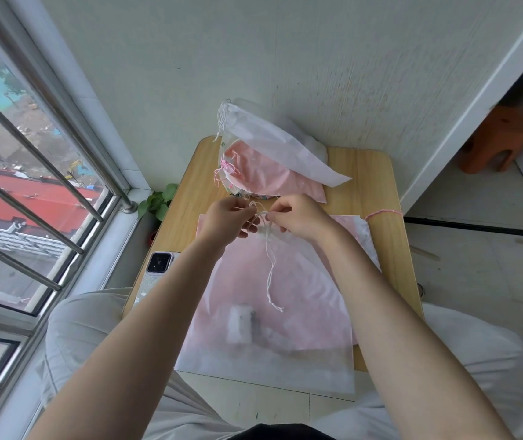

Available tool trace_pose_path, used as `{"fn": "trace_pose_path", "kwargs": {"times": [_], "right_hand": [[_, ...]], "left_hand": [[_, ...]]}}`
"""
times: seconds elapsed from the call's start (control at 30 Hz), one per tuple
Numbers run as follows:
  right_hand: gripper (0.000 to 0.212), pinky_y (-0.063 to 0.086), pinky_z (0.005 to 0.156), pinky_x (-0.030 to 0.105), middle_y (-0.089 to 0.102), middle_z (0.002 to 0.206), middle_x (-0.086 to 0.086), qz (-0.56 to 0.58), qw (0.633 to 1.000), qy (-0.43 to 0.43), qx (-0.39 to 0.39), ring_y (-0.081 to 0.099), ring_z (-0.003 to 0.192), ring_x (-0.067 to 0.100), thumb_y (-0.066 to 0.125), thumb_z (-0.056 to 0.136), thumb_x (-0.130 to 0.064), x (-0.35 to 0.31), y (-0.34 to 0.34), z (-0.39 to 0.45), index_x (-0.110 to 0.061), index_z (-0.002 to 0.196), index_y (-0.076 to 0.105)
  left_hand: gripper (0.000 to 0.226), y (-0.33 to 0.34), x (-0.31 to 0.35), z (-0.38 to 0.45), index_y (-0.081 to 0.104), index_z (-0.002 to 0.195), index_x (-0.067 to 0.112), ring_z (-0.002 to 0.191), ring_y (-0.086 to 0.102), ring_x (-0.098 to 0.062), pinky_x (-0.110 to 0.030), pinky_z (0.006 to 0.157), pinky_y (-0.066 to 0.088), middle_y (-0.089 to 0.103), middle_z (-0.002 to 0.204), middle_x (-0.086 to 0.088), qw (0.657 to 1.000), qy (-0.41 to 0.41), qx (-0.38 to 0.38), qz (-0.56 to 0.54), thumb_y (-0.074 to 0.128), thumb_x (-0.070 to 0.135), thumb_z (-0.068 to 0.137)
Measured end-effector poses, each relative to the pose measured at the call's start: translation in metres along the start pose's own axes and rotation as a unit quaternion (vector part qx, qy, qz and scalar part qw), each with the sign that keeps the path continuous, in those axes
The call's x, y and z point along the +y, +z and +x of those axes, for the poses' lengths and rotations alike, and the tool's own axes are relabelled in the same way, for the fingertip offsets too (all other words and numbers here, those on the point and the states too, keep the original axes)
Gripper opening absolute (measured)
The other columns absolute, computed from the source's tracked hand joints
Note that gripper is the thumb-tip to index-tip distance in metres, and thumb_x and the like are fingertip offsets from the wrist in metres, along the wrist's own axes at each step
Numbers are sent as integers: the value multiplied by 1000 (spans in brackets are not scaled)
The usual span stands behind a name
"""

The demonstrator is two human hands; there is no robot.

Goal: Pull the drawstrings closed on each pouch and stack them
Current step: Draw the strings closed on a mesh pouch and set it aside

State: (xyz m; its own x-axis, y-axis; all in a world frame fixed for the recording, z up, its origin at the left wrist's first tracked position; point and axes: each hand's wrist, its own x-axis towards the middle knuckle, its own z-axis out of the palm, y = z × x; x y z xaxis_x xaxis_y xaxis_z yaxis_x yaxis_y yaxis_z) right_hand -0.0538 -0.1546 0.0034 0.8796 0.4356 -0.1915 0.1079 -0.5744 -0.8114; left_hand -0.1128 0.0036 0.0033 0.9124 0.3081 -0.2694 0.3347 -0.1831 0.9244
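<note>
I see left hand (226,217) and right hand (298,219) both pinching white drawstring (269,268) | frosted pouch (272,312) cinched, lying on worktop (368,179) | closed pouches stack (263,160) behind

Both hands (226,217) (298,219) pinch white drawstring (269,268) above translucent pouch (269,328).

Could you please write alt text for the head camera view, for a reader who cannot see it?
The left hand and right hand pinch the thin white drawstring of a translucent white pouch on a small light wooden table. Closed pink and white pouches are stacked behind; a white phone lies at left.
</note>
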Motion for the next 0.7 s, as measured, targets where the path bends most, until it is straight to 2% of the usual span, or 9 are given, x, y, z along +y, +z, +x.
{"fn": "trace_pose_path", "kwargs": {"times": [0.07,0.2,0.27,0.37,0.53,0.7], "right_hand": [[12,47,65,31,63,73,-4,-17,1000,-3,8,58,70,13,62,88,-21,0,1,2,-11,84,68],[14,46,67,30,59,74,-4,11,999,4,-30,56,71,13,64,86,-23,0,7,4,-9,82,63],[13,46,62,26,58,72,-1,32,998,-1,-49,55,66,12,68,86,-19,-1,10,2,-9,80,61],[11,49,57,25,63,70,6,64,997,11,-42,60,61,15,68,88,-14,-2,11,0,-4,87,65],[10,53,61,27,69,73,6,125,992,18,-28,65,62,16,65,90,-14,0,6,-2,-11,82,71],[17,56,70,32,71,84,10,204,978,35,-19,67,71,21,58,94,-14,1,2,-4,-4,88,70]], "left_hand": [[16,-1,2,-1,63,100,-1,60,66,-13,-23,54,48,73,82,-10,1000,-10,-11,-6,61,13,94],[7,-4,4,-1,59,92,8,60,65,-15,-20,48,42,72,75,-5,1000,-1,-25,-16,60,15,94],[9,-6,4,1,57,87,10,60,64,-17,-20,47,40,72,75,-5,1000,4,-26,-12,60,15,94],[8,-6,3,1,58,91,8,58,63,-18,-23,47,38,70,77,-8,1000,7,-28,-2,60,16,94],[8,-7,2,4,60,90,11,54,56,-14,-21,46,33,66,71,-4,1000,5,-17,11,62,19,94],[9,-8,0,5,60,90,11,52,51,-10,-20,47,34,63,66,-1,1000,-1,-23,14,61,19,93]]}}
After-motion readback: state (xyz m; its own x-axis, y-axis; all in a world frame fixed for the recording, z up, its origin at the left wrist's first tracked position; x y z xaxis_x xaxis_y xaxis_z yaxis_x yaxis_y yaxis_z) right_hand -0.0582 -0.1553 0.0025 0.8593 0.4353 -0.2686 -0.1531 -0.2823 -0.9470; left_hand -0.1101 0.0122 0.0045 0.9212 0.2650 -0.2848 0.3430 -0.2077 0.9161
